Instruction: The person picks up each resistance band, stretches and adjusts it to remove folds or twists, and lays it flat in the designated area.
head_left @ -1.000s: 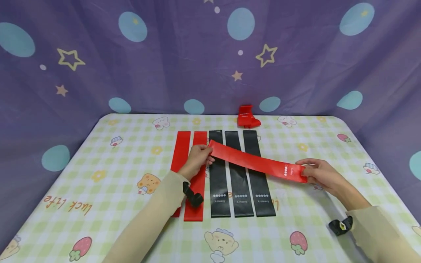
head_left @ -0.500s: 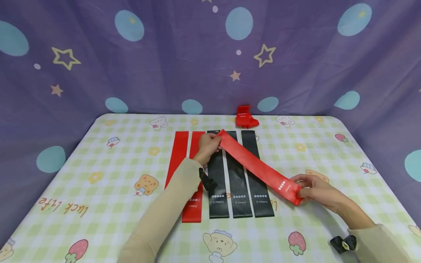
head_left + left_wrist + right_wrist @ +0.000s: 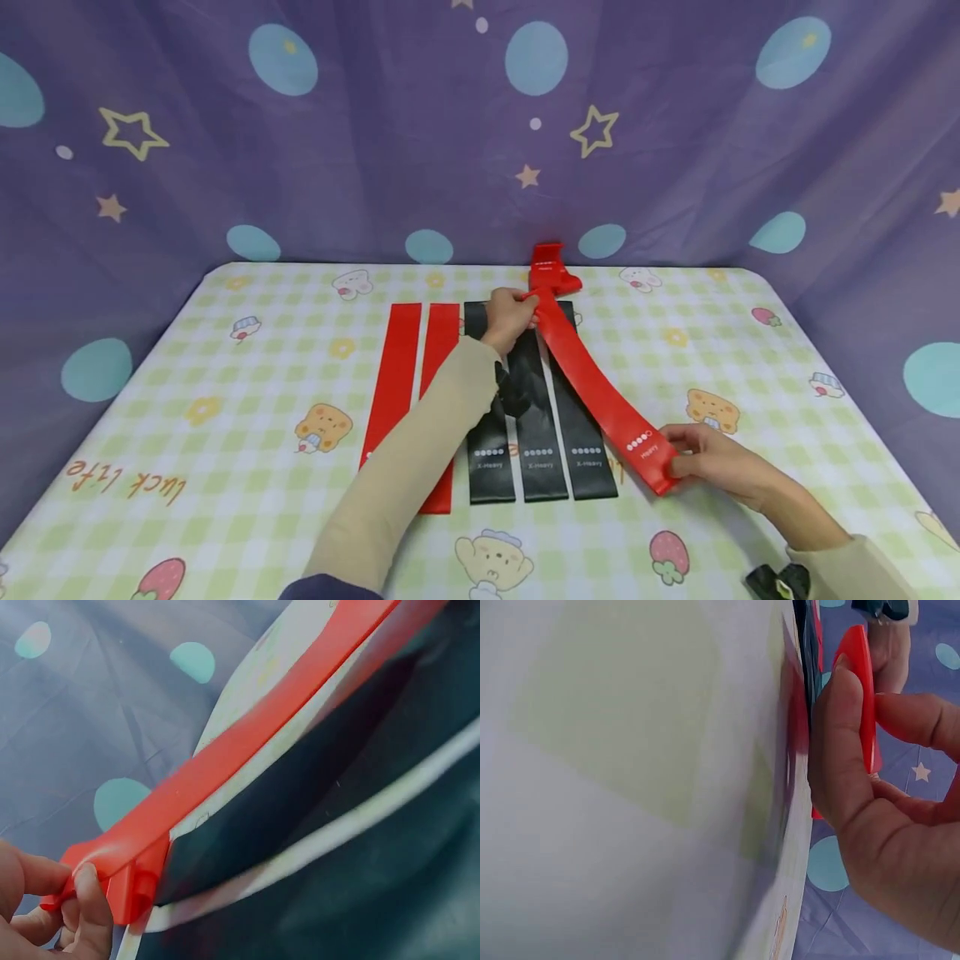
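Note:
A red resistance band (image 3: 600,390) marked "Heavy" stretches slantwise between both hands, over the rightmost black band (image 3: 581,433). My left hand (image 3: 512,317) pinches its far end between thumb and fingers, just in front of a crumpled red band (image 3: 551,271). At the near end, my right hand (image 3: 708,458) pinches the labelled corner; in the right wrist view thumb and fingers of the right hand (image 3: 885,802) grip the red edge just off the tabletop. Several flat bands lie side by side: two red, the left one (image 3: 393,375) partly under my left sleeve, and three black marked "X-Heavy".
A checked tablecloth (image 3: 247,400) with cartoon prints covers the table. Behind it hangs a purple curtain (image 3: 375,133) with stars and dots. A black wrist strap (image 3: 776,581) sits on the right sleeve.
My left hand has moved right and away from me with the band's far end, and my right hand has come slightly nearer. The red band has swung from nearly crosswise to a steep slant.

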A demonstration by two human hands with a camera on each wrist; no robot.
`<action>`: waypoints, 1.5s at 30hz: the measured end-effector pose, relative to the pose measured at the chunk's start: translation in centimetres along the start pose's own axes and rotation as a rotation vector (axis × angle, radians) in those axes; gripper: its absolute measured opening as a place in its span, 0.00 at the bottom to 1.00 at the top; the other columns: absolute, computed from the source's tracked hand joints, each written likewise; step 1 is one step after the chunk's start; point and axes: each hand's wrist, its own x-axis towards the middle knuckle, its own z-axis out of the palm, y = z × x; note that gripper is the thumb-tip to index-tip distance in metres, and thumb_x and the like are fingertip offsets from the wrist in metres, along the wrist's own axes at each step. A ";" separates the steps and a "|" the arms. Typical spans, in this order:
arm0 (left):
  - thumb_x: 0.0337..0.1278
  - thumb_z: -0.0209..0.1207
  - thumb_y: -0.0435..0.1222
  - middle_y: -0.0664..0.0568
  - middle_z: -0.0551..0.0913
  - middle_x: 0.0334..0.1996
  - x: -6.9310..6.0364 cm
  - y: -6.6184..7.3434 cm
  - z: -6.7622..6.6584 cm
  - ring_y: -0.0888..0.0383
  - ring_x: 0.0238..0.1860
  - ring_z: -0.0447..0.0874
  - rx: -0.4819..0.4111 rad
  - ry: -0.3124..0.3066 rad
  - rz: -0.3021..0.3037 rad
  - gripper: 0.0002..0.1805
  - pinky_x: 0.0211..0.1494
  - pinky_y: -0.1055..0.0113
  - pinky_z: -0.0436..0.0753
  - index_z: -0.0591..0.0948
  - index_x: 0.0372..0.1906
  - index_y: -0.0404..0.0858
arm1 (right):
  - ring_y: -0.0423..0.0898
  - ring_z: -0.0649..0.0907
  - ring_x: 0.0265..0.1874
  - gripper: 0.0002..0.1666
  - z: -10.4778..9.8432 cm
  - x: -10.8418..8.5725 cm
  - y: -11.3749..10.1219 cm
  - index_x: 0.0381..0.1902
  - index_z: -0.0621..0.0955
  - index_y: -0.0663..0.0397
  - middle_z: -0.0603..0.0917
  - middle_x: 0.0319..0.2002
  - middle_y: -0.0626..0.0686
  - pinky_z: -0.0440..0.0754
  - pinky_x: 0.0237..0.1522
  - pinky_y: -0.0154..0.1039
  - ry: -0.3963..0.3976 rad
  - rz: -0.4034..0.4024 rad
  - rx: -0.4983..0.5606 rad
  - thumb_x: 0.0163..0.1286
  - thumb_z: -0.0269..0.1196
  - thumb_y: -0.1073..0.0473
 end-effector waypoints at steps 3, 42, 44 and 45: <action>0.61 0.57 0.33 0.38 0.86 0.32 0.2 0.4 1.1 0.65 0.16 0.76 -0.021 -0.011 0.000 0.14 0.38 0.60 0.86 0.81 0.47 0.29 | 0.46 0.81 0.38 0.30 0.0 -0.1 0.3 0.59 0.64 0.78 0.78 0.45 0.56 0.85 0.40 0.40 -0.019 0.010 0.031 0.60 0.55 0.69; 0.55 0.56 0.28 0.42 0.79 0.50 1.3 -0.3 5.7 0.53 0.40 0.78 0.036 -0.281 0.030 0.18 0.46 0.65 0.83 0.77 0.52 0.29 | 0.47 0.86 0.33 0.22 0.5 -0.2 0.4 0.53 0.70 0.75 0.84 0.36 0.54 0.86 0.38 0.42 -0.087 0.011 0.053 0.64 0.59 0.67; 0.56 0.55 0.28 0.42 0.78 0.50 1.4 -0.5 5.7 0.54 0.39 0.79 -0.006 -0.288 0.003 0.18 0.47 0.65 0.83 0.77 0.52 0.29 | 0.47 0.86 0.32 0.22 0.5 -0.2 0.4 0.53 0.70 0.75 0.85 0.36 0.54 0.86 0.38 0.42 -0.095 0.011 0.056 0.64 0.58 0.67; 0.56 0.55 0.28 0.42 0.78 0.50 1.4 -0.5 5.7 0.55 0.38 0.79 -0.029 -0.291 -0.010 0.17 0.47 0.66 0.83 0.77 0.52 0.29 | 0.47 0.86 0.32 0.22 0.5 -0.3 0.4 0.53 0.70 0.76 0.85 0.36 0.54 0.86 0.38 0.42 -0.099 0.012 0.057 0.64 0.58 0.67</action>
